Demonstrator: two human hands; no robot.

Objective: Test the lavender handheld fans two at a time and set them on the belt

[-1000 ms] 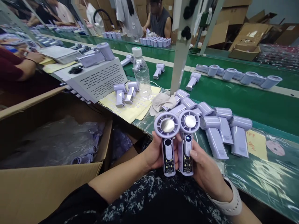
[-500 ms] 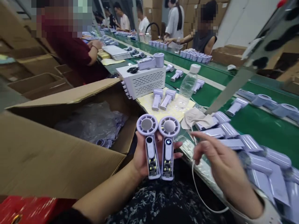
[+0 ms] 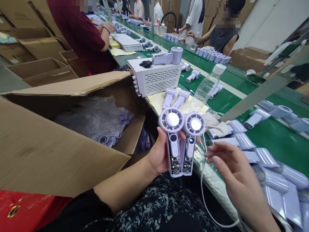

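Note:
Two lilac handheld fans, the left fan [image 3: 174,151] and the right fan [image 3: 190,149], stand upright side by side in my left hand [image 3: 158,153], which is closed round their handles from behind. Clear panels on both handles show circuit boards. A small display on the right fan is lit with digits; the left one's is dark. My right hand [image 3: 238,170] is held to the right of the fans, fingers loosely bent and thumb apart, with nothing seen in it. Its fingertips are beside a white cable [image 3: 202,187]; whether they touch it I cannot tell.
An open cardboard box [image 3: 65,145] with plastic-wrapped fans is at left. Beyond are a white vented metal unit [image 3: 159,79], a clear bottle [image 3: 205,88] and a green conveyor [image 3: 272,135]. Many lilac fans [image 3: 275,177] are heaped at right. Several people work along the line.
The fans sit further right and slightly higher in view, tilted closer together. My right hand has shifted a little, its pointing index finger now bent. The camera view has swung leftward and downward.

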